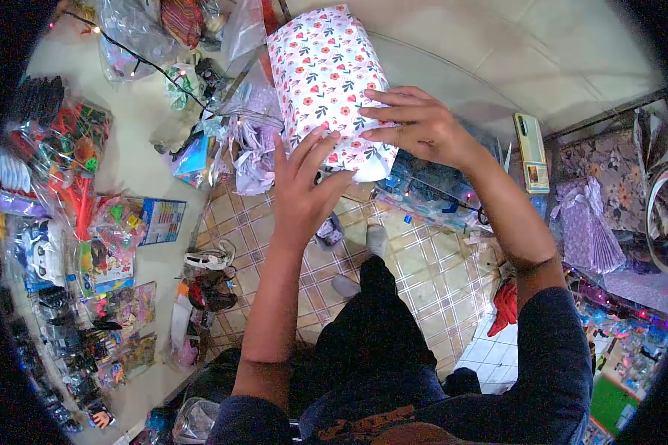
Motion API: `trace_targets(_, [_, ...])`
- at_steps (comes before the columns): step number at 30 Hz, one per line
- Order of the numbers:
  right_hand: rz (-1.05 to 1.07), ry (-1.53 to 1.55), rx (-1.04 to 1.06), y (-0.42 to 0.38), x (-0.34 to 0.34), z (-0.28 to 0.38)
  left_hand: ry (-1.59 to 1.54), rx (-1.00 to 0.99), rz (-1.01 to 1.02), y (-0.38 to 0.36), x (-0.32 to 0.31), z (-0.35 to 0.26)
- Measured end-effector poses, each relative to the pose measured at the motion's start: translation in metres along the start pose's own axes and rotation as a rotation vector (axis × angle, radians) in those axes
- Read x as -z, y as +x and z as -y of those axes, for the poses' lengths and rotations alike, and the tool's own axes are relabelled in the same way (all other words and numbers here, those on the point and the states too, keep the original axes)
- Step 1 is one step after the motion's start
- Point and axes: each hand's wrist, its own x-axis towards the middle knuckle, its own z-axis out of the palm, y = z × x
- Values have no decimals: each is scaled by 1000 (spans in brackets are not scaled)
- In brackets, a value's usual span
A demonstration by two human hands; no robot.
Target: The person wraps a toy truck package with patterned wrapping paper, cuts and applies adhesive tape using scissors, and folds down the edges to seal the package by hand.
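Note:
A package in white floral wrapping paper with red flowers and dark leaves stands in front of me, at the top middle of the head view. My left hand touches its near left part, fingers spread and thumb out to the right. From the right, my right hand reaches over it with stretched fingers resting on the paper. The near end of the paper hangs as a loose white edge below my hands. What lies under the paper is hidden.
A gold phone lies right of my right hand, with scissors beside it. Crumpled lilac paper is left of the package. Bagged toys line the left side; a pleated purple gift bag stands right. Below is tiled floor.

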Motion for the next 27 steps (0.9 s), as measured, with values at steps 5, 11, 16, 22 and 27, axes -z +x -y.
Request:
trace_targets(5, [-3,-26,15,2,-1,1,22,-27,-169,-11,-10,1])
trace_targets(11, [-11,81,55,1,-2,-4,-127,-29,-214,-8,-8,1])
trace_targets(16, [20,138,20,1,-2,-7,-174,-76,-220,-4,-10,10])
trace_targets(22, [-24,452,-41,-1,6,-7,-250,3,-221,-5,-12,9])
trace_targets(27, [8,341,-32,-2,4,-5,-269,26,-268,-5,-15,9])
